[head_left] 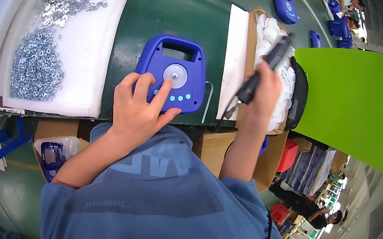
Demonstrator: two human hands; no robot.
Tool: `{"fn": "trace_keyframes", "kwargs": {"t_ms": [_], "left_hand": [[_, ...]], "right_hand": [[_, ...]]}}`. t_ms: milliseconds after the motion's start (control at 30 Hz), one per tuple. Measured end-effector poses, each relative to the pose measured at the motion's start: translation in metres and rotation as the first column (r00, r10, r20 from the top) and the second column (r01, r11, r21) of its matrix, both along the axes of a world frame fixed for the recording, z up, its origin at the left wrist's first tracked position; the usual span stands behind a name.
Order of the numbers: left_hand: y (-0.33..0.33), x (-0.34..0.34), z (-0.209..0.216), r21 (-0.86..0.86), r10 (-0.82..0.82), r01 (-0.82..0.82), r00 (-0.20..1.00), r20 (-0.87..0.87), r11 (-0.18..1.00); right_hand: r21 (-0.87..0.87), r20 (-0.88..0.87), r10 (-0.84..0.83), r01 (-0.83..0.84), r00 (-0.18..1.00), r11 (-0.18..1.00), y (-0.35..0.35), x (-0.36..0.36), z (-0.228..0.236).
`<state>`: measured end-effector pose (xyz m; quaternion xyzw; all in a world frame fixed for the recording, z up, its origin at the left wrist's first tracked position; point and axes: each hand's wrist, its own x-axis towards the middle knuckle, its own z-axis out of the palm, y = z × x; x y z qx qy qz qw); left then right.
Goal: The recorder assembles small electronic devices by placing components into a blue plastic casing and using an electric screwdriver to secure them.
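Note:
On the green bench lies a blue plastic housing (150,60) with a handle slot, a row of light-blue buttons and a clear round disc (182,73) with a small metal piece at its centre. My left hand (139,102) rests over its lower left part, fingers spread, the index fingertip at the disc's lower edge. To the right, my right hand (267,88) grips a black electric screwdriver (276,53), tilted and slightly blurred, with a cord hanging from its lower end. It is held above a cardboard box (252,40) of white round plastic discs (284,88).
A white foam tray (85,55) on the left holds piles of metal washers (65,9) and nut-like rings (37,66). More blue housings (284,6) lie at the far right. A green panel (350,102) stands right of the box; an open carton (58,130) sits below the bench.

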<state>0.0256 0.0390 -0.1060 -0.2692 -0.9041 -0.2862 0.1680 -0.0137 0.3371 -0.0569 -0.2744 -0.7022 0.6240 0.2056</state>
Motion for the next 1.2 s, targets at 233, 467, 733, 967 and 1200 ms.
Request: {"fn": "trace_keyframes", "kwargs": {"t_ms": [233, 467, 733, 967, 1200], "left_hand": [[-0.002, -0.001, 0.001, 0.02, -0.023, 0.022, 0.999, 0.024, 1.0], [0.001, -0.001, -0.002, 0.079, 0.018, -0.016, 1.0, -0.023, 0.997], [-0.001, -0.001, -0.005, 0.089, 0.008, -0.01, 1.0, 0.018, 0.996], [0.0, -0.003, -0.004, 0.124, 0.005, -0.008, 1.0, 0.025, 0.992], [0.001, -0.002, -0.009, 0.136, 0.011, -0.011, 1.0, 0.001, 0.991]], "right_hand": [[-0.123, -0.717, 0.245, -0.464, 0.652, 0.877, -0.092, 0.018, 0.057], [0.289, -0.59, 0.515, -0.433, 0.621, 0.854, -0.136, -0.012, 0.028], [0.187, -0.587, 0.459, -0.44, 0.667, 0.878, -0.144, -0.015, 0.02], [0.226, -0.571, 0.406, -0.338, 0.714, 0.913, -0.15, -0.015, 0.02], [0.245, -0.555, 0.419, -0.341, 0.718, 0.908, -0.151, -0.015, 0.019]]}}
